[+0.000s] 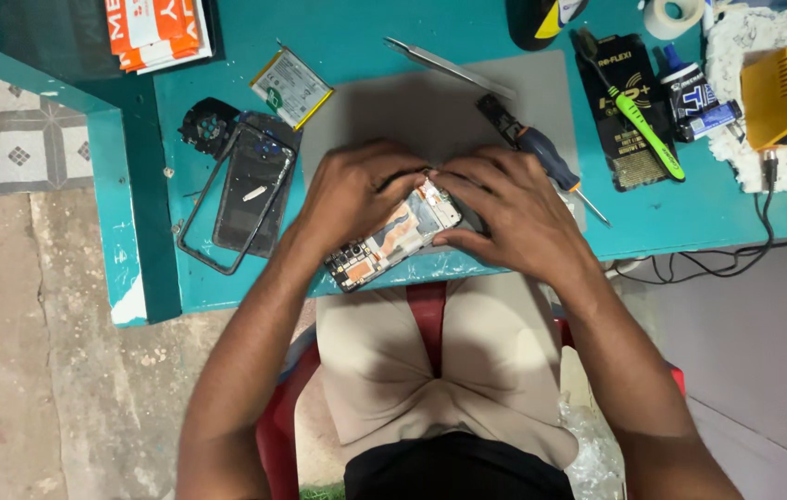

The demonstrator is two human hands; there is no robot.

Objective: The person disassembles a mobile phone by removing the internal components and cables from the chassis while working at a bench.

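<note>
The opened phone (391, 236) lies at the near edge of the grey mat (384, 111), its long axis running from seven o'clock to one o'clock; the left hand (356, 190) closes over its upper left side; the right hand (509, 208) grips its one o'clock end, fingertips meeting there; both touch it equally; the back cover (250, 190) rests at nine o'clock.

Opened phone (393, 236) on mat (430, 111); back cover (250, 190) left, screwdriver (551, 162) right, apparently touching mat.
</note>
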